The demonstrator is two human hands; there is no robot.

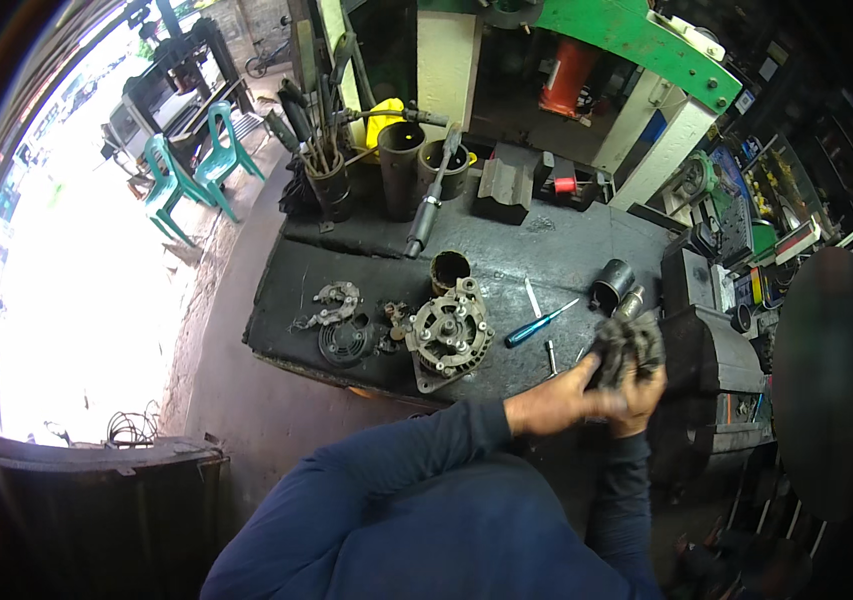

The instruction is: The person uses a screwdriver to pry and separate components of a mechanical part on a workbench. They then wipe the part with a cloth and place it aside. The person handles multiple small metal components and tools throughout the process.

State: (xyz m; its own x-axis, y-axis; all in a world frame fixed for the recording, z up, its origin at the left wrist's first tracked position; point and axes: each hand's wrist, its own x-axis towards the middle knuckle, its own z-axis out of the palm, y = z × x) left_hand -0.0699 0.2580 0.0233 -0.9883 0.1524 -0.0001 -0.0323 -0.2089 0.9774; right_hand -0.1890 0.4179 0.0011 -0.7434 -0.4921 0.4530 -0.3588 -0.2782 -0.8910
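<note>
My left hand (553, 401) and my right hand (643, 402) meet at the right of the workbench. Between them they grip a crumpled dark grey rag (632, 348); motion blur and the cloth hide some fingers. Whether anything is wrapped inside cannot be made out. Just beyond the rag lie a metal cylindrical part (629, 303) and a dark open cup (612, 284). To the left of my hands are a blue-handled screwdriver (536, 325), a small socket tool (550, 357) and an alternator housing (449, 335) with its studs facing up.
A black-topped workbench (586, 240) carries removed alternator parts (346, 325), a metal sleeve (449, 268), a long tool (432, 195), tool-filled cans (330, 190) and steel blocks (506, 185). A green press frame (636, 45) rises behind. Green chairs (221, 155) stand outside, left.
</note>
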